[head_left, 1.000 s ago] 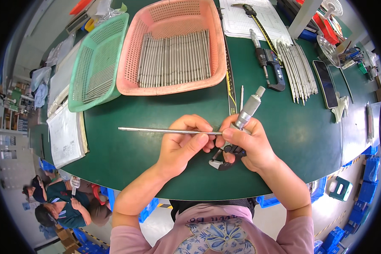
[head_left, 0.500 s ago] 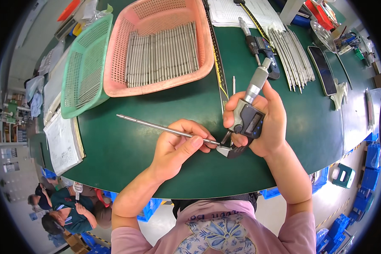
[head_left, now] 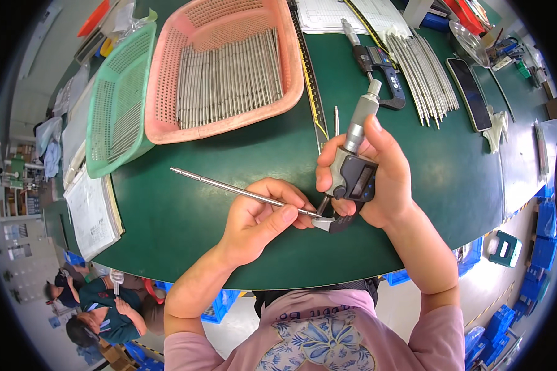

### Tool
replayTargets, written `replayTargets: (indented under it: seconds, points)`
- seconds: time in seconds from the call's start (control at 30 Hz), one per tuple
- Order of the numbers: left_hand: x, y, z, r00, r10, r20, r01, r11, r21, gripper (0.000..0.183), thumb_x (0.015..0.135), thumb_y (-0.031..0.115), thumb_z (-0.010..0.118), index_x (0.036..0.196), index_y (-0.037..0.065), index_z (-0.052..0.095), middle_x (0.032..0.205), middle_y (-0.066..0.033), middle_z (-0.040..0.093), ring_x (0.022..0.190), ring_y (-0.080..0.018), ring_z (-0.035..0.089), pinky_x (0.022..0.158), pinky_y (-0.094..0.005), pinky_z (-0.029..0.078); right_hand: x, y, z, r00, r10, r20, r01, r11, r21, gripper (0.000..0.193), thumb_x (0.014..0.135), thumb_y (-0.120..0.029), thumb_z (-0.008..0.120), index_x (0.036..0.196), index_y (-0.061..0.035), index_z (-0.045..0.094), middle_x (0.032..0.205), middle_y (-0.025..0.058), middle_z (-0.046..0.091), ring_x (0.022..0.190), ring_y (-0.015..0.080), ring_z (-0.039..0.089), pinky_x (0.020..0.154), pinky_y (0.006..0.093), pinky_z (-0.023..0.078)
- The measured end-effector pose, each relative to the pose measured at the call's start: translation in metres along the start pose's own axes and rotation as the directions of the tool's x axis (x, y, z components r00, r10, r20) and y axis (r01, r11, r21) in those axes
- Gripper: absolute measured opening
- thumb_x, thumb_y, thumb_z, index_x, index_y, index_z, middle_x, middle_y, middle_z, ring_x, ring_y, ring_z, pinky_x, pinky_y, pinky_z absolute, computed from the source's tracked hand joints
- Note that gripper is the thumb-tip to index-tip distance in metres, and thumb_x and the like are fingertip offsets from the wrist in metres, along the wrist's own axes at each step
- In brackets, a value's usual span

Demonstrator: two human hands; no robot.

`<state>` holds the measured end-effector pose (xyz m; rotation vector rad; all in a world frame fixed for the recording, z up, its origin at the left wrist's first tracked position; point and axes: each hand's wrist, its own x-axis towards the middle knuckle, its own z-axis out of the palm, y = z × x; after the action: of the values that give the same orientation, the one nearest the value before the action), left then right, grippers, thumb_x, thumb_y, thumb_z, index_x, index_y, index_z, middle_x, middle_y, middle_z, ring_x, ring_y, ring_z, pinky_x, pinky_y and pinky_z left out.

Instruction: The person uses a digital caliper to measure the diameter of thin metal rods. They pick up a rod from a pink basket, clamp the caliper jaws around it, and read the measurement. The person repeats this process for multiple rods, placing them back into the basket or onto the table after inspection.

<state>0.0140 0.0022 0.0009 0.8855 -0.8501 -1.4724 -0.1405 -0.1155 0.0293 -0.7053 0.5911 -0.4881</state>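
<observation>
My left hand pinches a thin metal rod, which slants down to the right. The rod's right end lies at the jaws of a digital micrometer; whether both jaw faces touch it I cannot tell. My right hand is wrapped round the micrometer, its thumb up along the silver barrel. Behind it, a second digital micrometer rests on the green table. A pink basket at the far left holds many similar rods.
A green basket with thin rods stands left of the pink one. More rods lie in a row at the far right, beside a phone. A ruler and papers lie on the table. Two people sit at lower left.
The micrometer and my right hand have shifted slightly left. My left hand still pinches the rod in nearly the same place. The baskets appear slightly further left as the view shifts.
</observation>
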Motion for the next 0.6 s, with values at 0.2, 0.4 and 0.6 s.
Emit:
replayTargets:
  seconds: [0.2, 0.4, 0.6]
  points:
    - [-0.0009, -0.0002, 0.0003, 1.000, -0.005, -0.013, 0.005, 1.000, 0.020, 0.015, 0.086, 0.009, 0.052, 0.096, -0.002, 0.048, 0.093, -0.0132, 0.057, 0.082, -0.0176, 0.059, 0.072, -0.0286, 0.049, -0.0017, -0.0029, 0.0004, 1.000, 0.016, -0.011, -0.017, 0.993, -0.118, 0.065, 0.080, -0.061, 0.034, 0.079, 0.0003, 0.055, 0.063, 0.0111, 0.057, 0.038, 0.0142, 0.045, 0.037, 0.0234, 0.037]
    - [0.0002, -0.0013, -0.0007, 1.000, -0.012, -0.025, 0.013, 1.000, 0.026, 0.015, 0.086, 0.009, 0.052, 0.096, -0.002, 0.048, 0.092, -0.0134, 0.058, 0.080, -0.0182, 0.060, 0.070, -0.0284, 0.049, -0.0005, -0.0013, -0.0023, 0.999, 0.049, 0.019, -0.049, 0.998, 0.027, 0.071, 0.078, -0.065, 0.028, 0.080, 0.0002, 0.056, 0.066, 0.0118, 0.058, 0.042, 0.0138, 0.046, 0.039, 0.0232, 0.037]
    - [0.0004, 0.0023, 0.0048, 0.994, -0.045, -0.101, 0.050, 0.997, 0.052, 0.013, 0.085, 0.008, 0.054, 0.092, -0.002, 0.049, 0.084, -0.0121, 0.059, 0.074, -0.0171, 0.061, 0.064, -0.0264, 0.050, 0.0002, 0.0029, 0.0010, 0.999, 0.011, -0.039, -0.010, 1.000, 0.016, 0.067, 0.081, -0.063, 0.028, 0.080, -0.0011, 0.055, 0.066, 0.0115, 0.058, 0.043, 0.0129, 0.046, 0.039, 0.0235, 0.037]
